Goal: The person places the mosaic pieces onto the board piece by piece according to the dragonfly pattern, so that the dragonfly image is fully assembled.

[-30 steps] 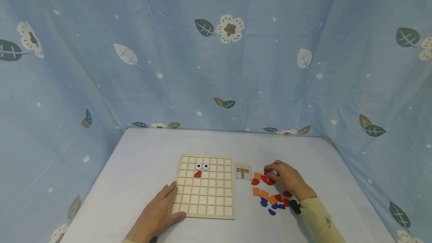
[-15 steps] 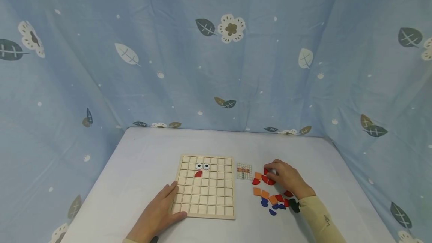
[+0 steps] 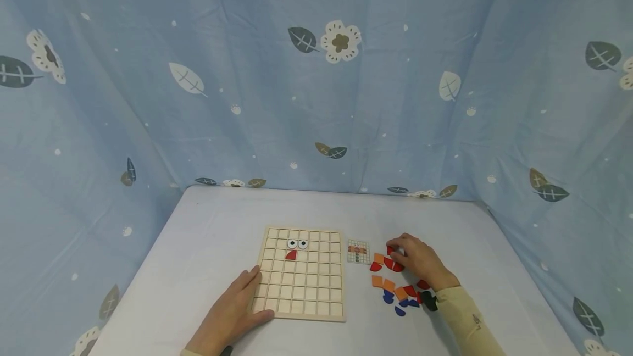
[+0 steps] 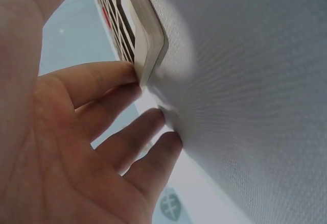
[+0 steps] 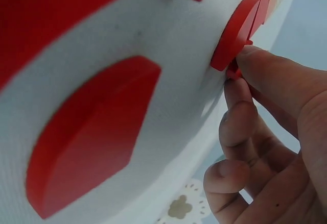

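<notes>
My left hand (image 3: 229, 309) rests at the near left corner of a wooden grid board (image 3: 305, 280), fingers along its left side and thumb at the near edge. In the left wrist view the fingertips (image 4: 134, 76) touch the board's corner. Two round eye pieces (image 3: 298, 244) and a red quarter-circle piece (image 3: 291, 255) sit in the board's upper cells. To the right, my right hand (image 3: 420, 260) pinches another red quarter-circle piece (image 3: 389, 250) between thumb and fingers. Most of that piece is hidden by the fingertips in the right wrist view, where a sliver of red (image 5: 233, 72) shows.
A small pattern card (image 3: 358, 251) lies right of the board. Orange squares (image 3: 377, 281), blue half-round pieces (image 3: 400, 311) and several red quarter-circle pieces (image 3: 410, 290) are scattered by the right hand. A blue leaf-patterned curtain (image 3: 316, 98) surrounds the white table (image 3: 222, 218).
The right hand stays at the red pieces with its pinch; its wrist and forearm shift very slightly left. The left hand keeps its place on the board.
</notes>
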Available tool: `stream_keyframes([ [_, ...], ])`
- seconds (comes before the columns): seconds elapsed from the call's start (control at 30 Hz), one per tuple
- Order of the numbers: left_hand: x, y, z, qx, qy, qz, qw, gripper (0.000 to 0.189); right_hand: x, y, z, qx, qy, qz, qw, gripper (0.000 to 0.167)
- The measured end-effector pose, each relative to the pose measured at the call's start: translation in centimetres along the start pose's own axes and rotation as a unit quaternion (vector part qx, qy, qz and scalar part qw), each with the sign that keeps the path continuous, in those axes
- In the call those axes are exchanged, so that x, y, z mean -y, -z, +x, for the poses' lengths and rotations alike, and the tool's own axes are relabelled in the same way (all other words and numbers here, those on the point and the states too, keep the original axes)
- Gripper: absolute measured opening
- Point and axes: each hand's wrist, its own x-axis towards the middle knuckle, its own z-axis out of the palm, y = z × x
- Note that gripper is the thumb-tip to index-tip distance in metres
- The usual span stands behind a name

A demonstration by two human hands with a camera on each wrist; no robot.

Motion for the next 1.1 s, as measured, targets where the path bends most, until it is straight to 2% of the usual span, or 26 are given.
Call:
stream_keyframes([
  [0.2,-0.1,0.0,0.0,-0.002,-0.002,-0.001,1.0000,0.096,-0.3,-0.3,0.2,0.003,-0.015,0.012,0.9998,0.032],
  [0.5,-0.1,0.1,0.0,0.007,0.001,-0.003,1.0000,0.097,0.8,0.2,0.5,-0.022,0.017,0.026,0.9993,0.037],
  [0.73,0.0,0.0,0.1,0.004,-0.004,-0.003,1.0000,0.096,2.9,0.5,1.1,-0.043,0.050,0.046,0.9967,0.035],
  [1.1,0.1,-0.1,0.0,-0.002,-0.005,-0.010,0.9999,0.096,7.1,0.0,2.2,-0.050,0.096,0.077,0.9912,0.032],
])
